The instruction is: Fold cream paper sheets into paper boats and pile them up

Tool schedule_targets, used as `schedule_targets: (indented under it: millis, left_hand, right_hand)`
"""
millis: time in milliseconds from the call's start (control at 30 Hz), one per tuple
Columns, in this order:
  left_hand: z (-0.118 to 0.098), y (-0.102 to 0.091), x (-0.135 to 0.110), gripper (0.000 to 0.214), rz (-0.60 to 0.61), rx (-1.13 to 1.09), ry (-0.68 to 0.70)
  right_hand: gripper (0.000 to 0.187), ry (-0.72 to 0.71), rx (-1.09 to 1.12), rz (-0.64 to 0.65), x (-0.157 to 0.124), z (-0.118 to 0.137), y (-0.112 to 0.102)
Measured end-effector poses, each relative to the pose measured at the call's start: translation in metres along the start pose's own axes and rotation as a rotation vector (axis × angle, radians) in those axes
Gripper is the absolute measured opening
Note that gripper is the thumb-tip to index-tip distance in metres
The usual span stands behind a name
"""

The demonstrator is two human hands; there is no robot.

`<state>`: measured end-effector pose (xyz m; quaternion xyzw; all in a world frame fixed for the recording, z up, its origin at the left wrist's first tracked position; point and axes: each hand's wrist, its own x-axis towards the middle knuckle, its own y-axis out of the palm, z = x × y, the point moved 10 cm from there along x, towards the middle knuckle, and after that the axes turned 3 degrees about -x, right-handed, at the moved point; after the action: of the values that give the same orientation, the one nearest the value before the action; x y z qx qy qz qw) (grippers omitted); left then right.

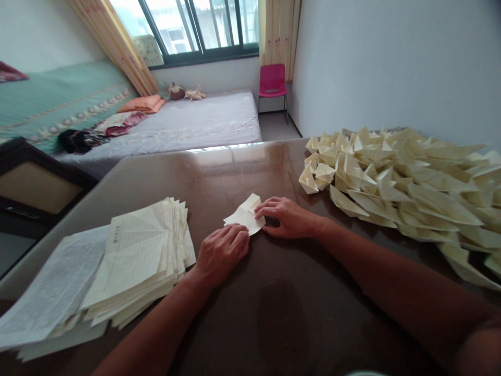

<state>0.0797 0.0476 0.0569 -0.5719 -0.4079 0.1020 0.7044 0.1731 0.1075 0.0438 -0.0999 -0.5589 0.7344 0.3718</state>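
Observation:
A small cream sheet of folded paper [245, 213] lies on the brown table between my two hands. My left hand [225, 246] is closed at its near left edge, fingers curled together and pressing it, the thumb hidden. My right hand [287, 216] grips the right side, fingertips on top and thumb below at the near corner. On the left rests a thick stack of creased, lined paper sheets [133, 256]. To the right is a large heap of folded paper boats [391, 183], many of them nested together.
The glossy table [230, 313] has its far edge close to a bed [219, 117]. A printed grey sheet [58, 282] lies beside the stack. Beyond stand a pink chair [273, 83] and a dark cabinet [39, 183]. A pale round rim [366, 373] shows at the bottom edge.

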Motion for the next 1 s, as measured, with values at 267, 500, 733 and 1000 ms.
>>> schedule_targets:
  millis: [267, 500, 733, 1000]
  left_hand:
    - [0.015, 0.013, -0.003, 0.018, 0.096, -0.141, -0.155]
    - [0.05, 0.027, -0.006, 0.023, 0.105, -0.307, -0.372]
    - [0.07, 0.044, -0.006, 0.026, 0.129, -0.332, -0.6]
    - [0.067, 0.043, -0.003, 0.027, 0.138, -0.297, -0.558]
  right_hand:
    - [0.011, 0.034, -0.022, 0.098, -0.003, -0.002, 0.008]
    - [0.009, 0.072, -0.019, 0.068, -0.002, -0.003, 0.008]
    - [0.019, 0.189, -0.073, 0.086, -0.001, -0.005, 0.015]
    - [0.025, 0.25, -0.138, 0.077, 0.001, -0.008, 0.021]
